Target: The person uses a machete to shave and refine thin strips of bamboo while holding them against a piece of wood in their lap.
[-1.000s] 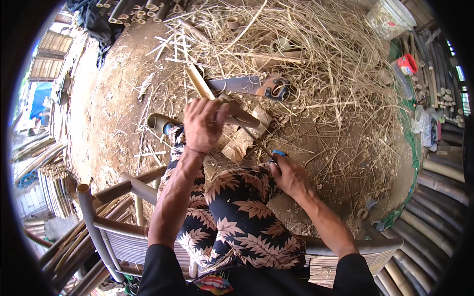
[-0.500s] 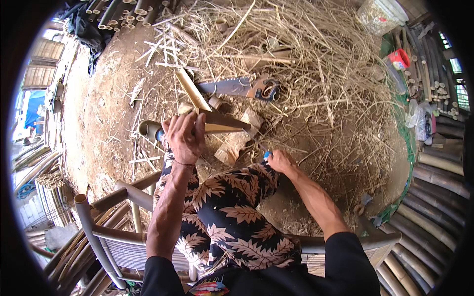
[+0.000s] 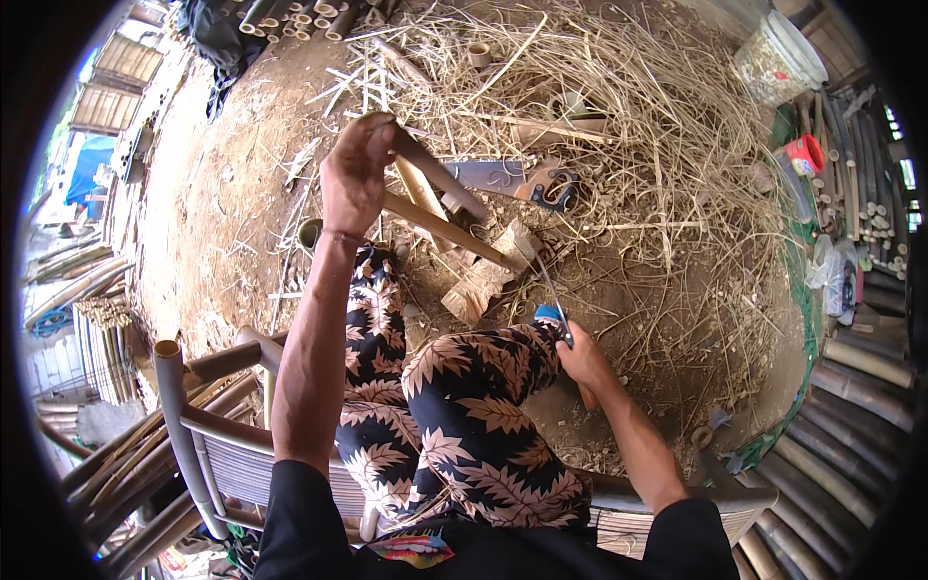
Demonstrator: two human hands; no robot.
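My left hand (image 3: 360,174) is raised and closed around the upper end of a dark split bamboo piece (image 3: 440,172), which slants down to the right. Below it, a paler bamboo strip (image 3: 449,232) runs from beside my left wrist to a rough wood block (image 3: 491,273) on the ground; whether my hand touches this strip I cannot tell. My right hand (image 3: 584,356), beside my right knee, grips a knife (image 3: 555,295). Its narrow blade points up toward the block, and a wooden handle end shows below my fist. Another split bamboo piece (image 3: 418,188) lies behind the dark one.
A handsaw (image 3: 503,178) lies just beyond the bamboo. Shavings and thin strips (image 3: 657,126) cover the far ground. At the left, a bamboo tube (image 3: 309,234) lies near my leg. A white bucket (image 3: 781,60) and a red container (image 3: 804,155) stand far right. A bamboo chair (image 3: 227,464) surrounds me.
My left hand has risen away from me, tilting the dark bamboo piece upward and exposing the pale strip. My right hand has shifted right and nearer, and the knife blade now shows clearly.
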